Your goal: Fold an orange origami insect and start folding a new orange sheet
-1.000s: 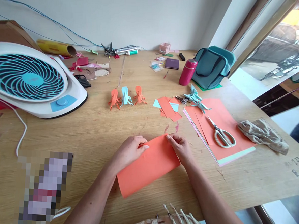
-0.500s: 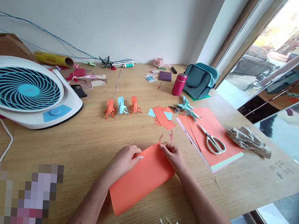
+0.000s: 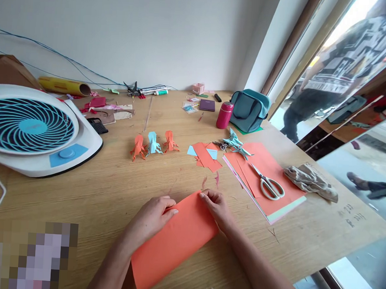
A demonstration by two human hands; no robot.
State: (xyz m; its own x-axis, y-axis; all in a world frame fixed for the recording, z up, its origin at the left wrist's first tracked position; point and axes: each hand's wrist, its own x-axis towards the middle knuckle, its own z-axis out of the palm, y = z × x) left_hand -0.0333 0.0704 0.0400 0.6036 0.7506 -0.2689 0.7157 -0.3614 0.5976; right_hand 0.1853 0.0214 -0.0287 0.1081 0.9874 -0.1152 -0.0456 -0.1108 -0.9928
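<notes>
- Your left hand (image 3: 152,216) and right hand (image 3: 217,207) rest on the far edge of the orange paper (image 3: 174,243), just as they did a moment ago; only your view has tipped up a little, so the sheet sits lower in the picture.
- The grip has not shifted, which suggests you are pressing a crease along that far edge rather than starting a new fold.
- The fingers (image 3: 171,211) of your left hand lie flat and pinched on the paper's upper left corner; the fingers of your right hand curl over the upper right corner, clenched lightly on the edge.
- The orange paper lies on the wooden counter (image 3: 95,195) right in front of you, a smooth matte rectangle set at a slant, looking doubled over.
- Beyond it stand three small folded figures (image 3: 152,144), two orange and one pale blue, spiky and crisp.
- To the right, white-handled scissors (image 3: 269,184) lie on a stack of orange sheets (image 3: 270,166), with a crumpled beige cloth (image 3: 310,180) just beside it.
- A round white and blue fan (image 3: 33,130) sits at the left, hard plastic with a swirled grille.
- Orange and blue offcuts (image 3: 205,156) are scattered between the figures and the stack.
</notes>
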